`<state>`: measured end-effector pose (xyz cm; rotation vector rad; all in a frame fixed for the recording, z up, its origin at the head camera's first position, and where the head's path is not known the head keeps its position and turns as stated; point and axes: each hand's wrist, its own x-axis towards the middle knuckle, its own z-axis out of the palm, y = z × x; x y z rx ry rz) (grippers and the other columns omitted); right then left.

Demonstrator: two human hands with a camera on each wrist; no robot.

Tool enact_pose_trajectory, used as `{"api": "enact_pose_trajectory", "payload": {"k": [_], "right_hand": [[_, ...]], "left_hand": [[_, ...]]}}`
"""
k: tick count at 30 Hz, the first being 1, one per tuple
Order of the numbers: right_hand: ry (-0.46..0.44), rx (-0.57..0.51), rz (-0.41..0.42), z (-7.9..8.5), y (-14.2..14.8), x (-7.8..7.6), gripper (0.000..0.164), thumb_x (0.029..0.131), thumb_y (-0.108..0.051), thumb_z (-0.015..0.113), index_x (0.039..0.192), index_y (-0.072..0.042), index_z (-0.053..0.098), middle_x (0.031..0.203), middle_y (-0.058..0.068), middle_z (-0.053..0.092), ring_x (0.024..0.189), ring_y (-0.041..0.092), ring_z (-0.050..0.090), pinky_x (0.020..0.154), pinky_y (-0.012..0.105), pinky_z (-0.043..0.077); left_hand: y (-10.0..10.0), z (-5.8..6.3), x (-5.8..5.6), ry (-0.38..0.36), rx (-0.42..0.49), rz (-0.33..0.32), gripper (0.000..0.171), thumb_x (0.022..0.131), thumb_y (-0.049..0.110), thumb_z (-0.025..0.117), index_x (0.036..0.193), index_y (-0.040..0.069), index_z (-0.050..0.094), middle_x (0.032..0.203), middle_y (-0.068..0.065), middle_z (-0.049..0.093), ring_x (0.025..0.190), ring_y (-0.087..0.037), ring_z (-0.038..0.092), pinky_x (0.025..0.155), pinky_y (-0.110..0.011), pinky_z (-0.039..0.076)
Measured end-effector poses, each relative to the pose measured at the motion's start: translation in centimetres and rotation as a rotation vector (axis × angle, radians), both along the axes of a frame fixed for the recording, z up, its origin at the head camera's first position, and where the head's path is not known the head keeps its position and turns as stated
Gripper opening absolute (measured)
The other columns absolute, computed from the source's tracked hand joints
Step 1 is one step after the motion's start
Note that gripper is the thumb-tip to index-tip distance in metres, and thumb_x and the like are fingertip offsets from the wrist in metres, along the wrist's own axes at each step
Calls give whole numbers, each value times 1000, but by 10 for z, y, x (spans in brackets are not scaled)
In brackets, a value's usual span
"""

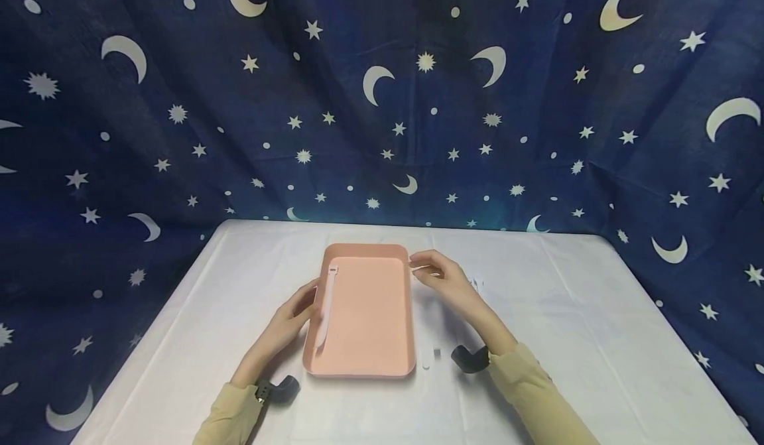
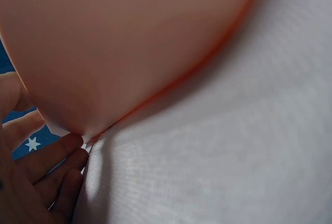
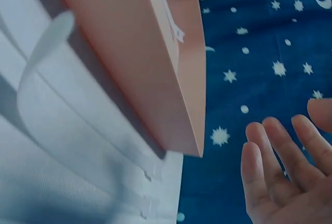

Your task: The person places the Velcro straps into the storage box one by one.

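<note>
A shallow pink tray [image 1: 370,312] lies on the white-covered table. Inside it, along the left wall, is a white strap [image 1: 326,307] with a slotted end at the top. My left hand [image 1: 289,316] holds the tray's left side, thumb and fingertips at the rim and wall; the left wrist view shows those fingers [image 2: 57,156] against the outer wall. By the tray's upper right edge hovers my right hand [image 1: 444,279], fingers loosely bent and holding nothing. In the right wrist view its fingers [image 3: 277,146] are spread, apart from the tray.
More white straps [image 3: 39,58] lie on the table right of the tray, partly hidden under my right arm in the head view. A small grey piece [image 1: 437,351] sits near one strap end [image 1: 426,359]. A dark blue curtain [image 1: 382,100] with moons and stars hangs behind.
</note>
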<state>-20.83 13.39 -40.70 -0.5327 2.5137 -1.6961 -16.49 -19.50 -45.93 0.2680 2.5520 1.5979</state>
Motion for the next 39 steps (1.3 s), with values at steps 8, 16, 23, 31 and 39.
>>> {"api": "enact_pose_trajectory", "payload": {"k": [8, 16, 23, 31, 39], "right_hand": [[48, 41, 65, -1, 18, 4, 31, 96, -17, 60, 124, -4, 58, 122, 14, 65, 114, 30, 61, 96, 29, 52], [47, 64, 56, -8, 30, 8, 28, 96, -18, 60, 123, -10, 60, 122, 12, 65, 114, 29, 62, 95, 31, 53], [44, 36, 16, -18, 42, 5, 30, 96, -17, 61, 123, -5, 59, 122, 14, 65, 114, 30, 62, 93, 22, 53], [64, 35, -15, -23, 56, 1, 31, 96, -18, 61, 124, -5, 59, 122, 15, 64, 109, 17, 64, 91, 17, 52], [80, 33, -70, -23, 71, -8, 34, 96, -18, 61, 125, -1, 58, 122, 17, 64, 102, 0, 62, 88, 13, 50]], "left_hand": [[0, -1, -1, 7, -6, -3, 55, 100, 23, 52, 150, 14, 32, 151, -22, 38, 140, -40, 36, 118, -54, 29], [-2, -21, -10, 12, 9, 11, 54, 100, 23, 52, 150, 18, 32, 151, -20, 39, 141, -38, 37, 119, -53, 28], [-6, -30, -13, 16, 8, 0, 56, 98, 33, 54, 149, 24, 34, 151, -16, 41, 141, -35, 38, 119, -52, 30], [-6, -29, -13, 12, 1, -2, 56, 99, 32, 53, 150, 24, 33, 151, -17, 41, 140, -36, 38, 118, -53, 29], [-8, -27, -12, 28, 1, 13, 54, 99, 30, 53, 149, 25, 34, 151, -18, 40, 140, -37, 38, 118, -54, 30]]}}
